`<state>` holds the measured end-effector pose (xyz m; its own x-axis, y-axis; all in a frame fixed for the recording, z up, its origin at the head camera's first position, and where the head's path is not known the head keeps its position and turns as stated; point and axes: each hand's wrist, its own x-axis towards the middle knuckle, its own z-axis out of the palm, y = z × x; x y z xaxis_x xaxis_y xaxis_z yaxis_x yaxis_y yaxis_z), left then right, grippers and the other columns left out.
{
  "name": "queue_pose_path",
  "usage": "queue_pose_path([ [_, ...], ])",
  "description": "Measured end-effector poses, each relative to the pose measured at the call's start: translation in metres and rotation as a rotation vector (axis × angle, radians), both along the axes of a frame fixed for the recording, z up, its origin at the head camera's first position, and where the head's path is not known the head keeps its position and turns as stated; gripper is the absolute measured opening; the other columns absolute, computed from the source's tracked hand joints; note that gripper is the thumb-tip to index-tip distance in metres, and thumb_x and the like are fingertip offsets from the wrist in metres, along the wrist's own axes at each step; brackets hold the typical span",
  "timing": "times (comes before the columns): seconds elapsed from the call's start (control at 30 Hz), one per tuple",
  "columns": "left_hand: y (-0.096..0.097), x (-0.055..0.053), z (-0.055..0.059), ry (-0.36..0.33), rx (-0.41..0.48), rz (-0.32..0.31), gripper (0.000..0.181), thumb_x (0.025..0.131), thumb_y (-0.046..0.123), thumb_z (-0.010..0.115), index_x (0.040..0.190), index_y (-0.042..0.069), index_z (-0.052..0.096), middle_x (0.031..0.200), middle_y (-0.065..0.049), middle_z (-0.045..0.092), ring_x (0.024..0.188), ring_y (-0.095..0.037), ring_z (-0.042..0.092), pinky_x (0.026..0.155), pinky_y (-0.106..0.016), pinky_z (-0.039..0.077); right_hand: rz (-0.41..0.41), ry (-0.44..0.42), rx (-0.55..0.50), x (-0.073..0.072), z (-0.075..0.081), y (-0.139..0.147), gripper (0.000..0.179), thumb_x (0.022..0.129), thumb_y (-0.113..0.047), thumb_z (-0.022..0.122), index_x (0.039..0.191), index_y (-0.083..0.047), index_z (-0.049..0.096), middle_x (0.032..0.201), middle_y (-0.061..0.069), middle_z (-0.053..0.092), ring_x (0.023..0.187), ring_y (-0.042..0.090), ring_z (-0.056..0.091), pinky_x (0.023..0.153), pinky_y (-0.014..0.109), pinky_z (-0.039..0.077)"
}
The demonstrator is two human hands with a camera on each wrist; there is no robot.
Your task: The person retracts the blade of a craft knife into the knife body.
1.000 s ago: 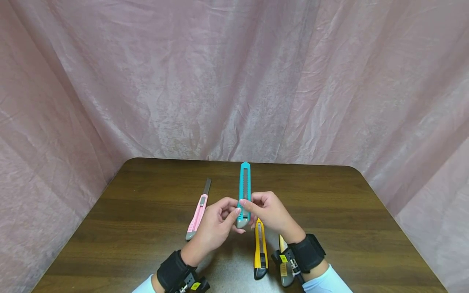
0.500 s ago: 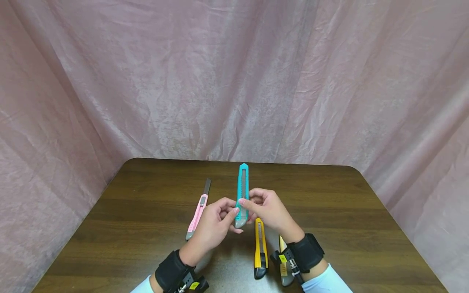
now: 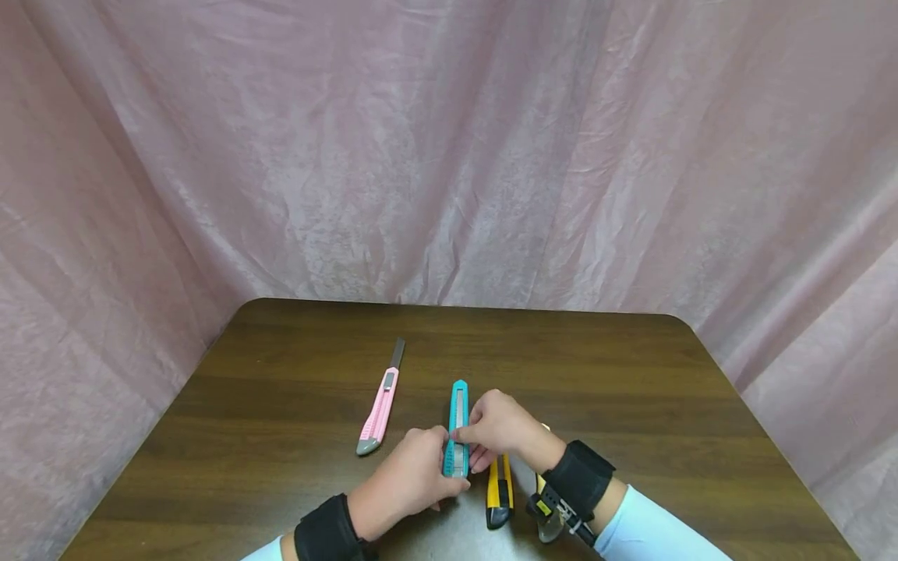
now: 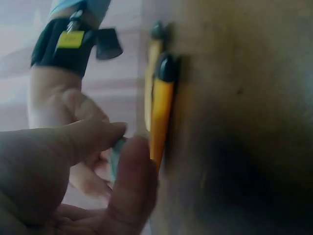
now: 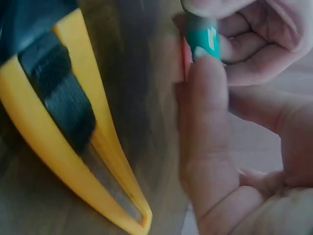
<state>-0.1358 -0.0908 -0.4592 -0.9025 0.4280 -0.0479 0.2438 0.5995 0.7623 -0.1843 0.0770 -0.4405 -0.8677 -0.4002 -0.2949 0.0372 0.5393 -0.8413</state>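
Note:
A teal utility knife (image 3: 459, 401) points away from me, low over the table, with no blade visible past its tip. My left hand (image 3: 414, 471) pinches the grey butt end between thumb and fingers. From the other side, the thumb and fingers of my right hand (image 3: 505, 425) pinch its middle, near the slider. The right wrist view shows a piece of the teal knife (image 5: 205, 36) between fingertips; the fingers hide much of it. Under the right hand lies a yellow utility knife (image 3: 500, 495) with a black end, its front part covered.
To the left lies a pink utility knife (image 3: 380, 409) with its blade extended. Another knife with a grey end (image 3: 550, 530) sits mostly hidden beneath the right wrist. The brown wooden table (image 3: 631, 389) ends at a pink curtain (image 3: 449, 156).
Both hands have brought the teal knife down and toward me, closer to the tabletop. The left hand has turned further over its butt end. The pink knife stays in place.

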Motion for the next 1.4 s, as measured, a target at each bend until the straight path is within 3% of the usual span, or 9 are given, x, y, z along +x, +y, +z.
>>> queue_pose_path([
  [0.17, 0.004, 0.011, -0.004, 0.078, -0.167, -0.047, 0.047, 0.071, 0.026, 0.083, 0.101, 0.001, 0.056, 0.064, 0.006, 0.051, 0.045, 0.000, 0.050, 0.040, -0.015, 0.047, 0.046, 0.016, 0.204, 0.009, -0.006, -0.010, 0.033, 0.089, -0.020, 0.068, 0.065, 0.002, 0.062, 0.052, 0.012, 0.060, 0.045, 0.023, 0.062, 0.044, 0.034, 0.057],
  [0.3, 0.005, 0.017, -0.008, 0.064, -0.204, -0.050, 0.043, 0.070, 0.026, 0.083, 0.096, 0.005, 0.056, 0.060, 0.006, 0.049, 0.036, 0.000, 0.047, 0.035, -0.016, 0.045, 0.046, 0.029, 0.313, 0.013, -0.009, -0.016, 0.035, 0.089, -0.021, 0.067, 0.062, 0.001, 0.062, 0.049, 0.010, 0.058, 0.042, 0.021, 0.060, 0.040, 0.031, 0.055],
  [0.5, 0.007, 0.017, -0.009, 0.055, -0.261, -0.038, 0.052, 0.068, 0.028, 0.084, 0.104, 0.003, 0.057, 0.058, 0.005, 0.048, 0.033, -0.001, 0.046, 0.035, -0.016, 0.044, 0.035, 0.038, 0.384, 0.014, -0.010, -0.022, 0.036, 0.087, -0.021, 0.068, 0.061, 0.002, 0.061, 0.046, 0.009, 0.057, 0.039, 0.020, 0.059, 0.037, 0.030, 0.054],
  [0.63, 0.007, 0.016, -0.010, 0.130, -0.313, -0.037, 0.063, 0.065, 0.031, 0.085, 0.113, 0.003, 0.056, 0.062, 0.006, 0.048, 0.042, -0.002, 0.047, 0.040, -0.017, 0.044, 0.045, 0.047, 0.424, 0.013, -0.009, -0.023, 0.037, 0.087, -0.022, 0.067, 0.061, 0.003, 0.060, 0.045, 0.009, 0.056, 0.039, 0.020, 0.058, 0.037, 0.030, 0.054],
  [0.8, 0.008, 0.014, -0.013, 0.208, -0.382, -0.054, 0.060, 0.063, 0.034, 0.085, 0.107, 0.002, 0.059, 0.064, 0.007, 0.048, 0.054, -0.004, 0.047, 0.044, -0.020, 0.044, 0.070, 0.069, 0.488, 0.012, -0.009, -0.023, 0.041, 0.088, -0.026, 0.066, 0.059, 0.002, 0.060, 0.044, 0.008, 0.056, 0.038, 0.019, 0.058, 0.037, 0.028, 0.054],
  [1.2, 0.009, 0.011, -0.015, 0.133, -0.403, -0.068, 0.056, 0.065, 0.037, 0.084, 0.100, 0.002, 0.059, 0.065, 0.007, 0.048, 0.055, -0.004, 0.047, 0.046, -0.021, 0.045, 0.088, 0.119, 0.541, 0.012, -0.009, -0.024, 0.042, 0.087, -0.031, 0.067, 0.058, 0.000, 0.061, 0.043, 0.006, 0.055, 0.036, 0.017, 0.057, 0.037, 0.026, 0.053],
  [1.4, 0.008, 0.011, -0.015, 0.094, -0.393, -0.066, 0.061, 0.065, 0.035, 0.084, 0.108, 0.001, 0.057, 0.066, 0.006, 0.050, 0.057, -0.004, 0.049, 0.048, -0.021, 0.046, 0.079, 0.120, 0.555, 0.013, -0.011, -0.026, 0.043, 0.086, -0.033, 0.068, 0.059, -0.001, 0.060, 0.042, 0.005, 0.054, 0.036, 0.016, 0.056, 0.036, 0.026, 0.052],
])
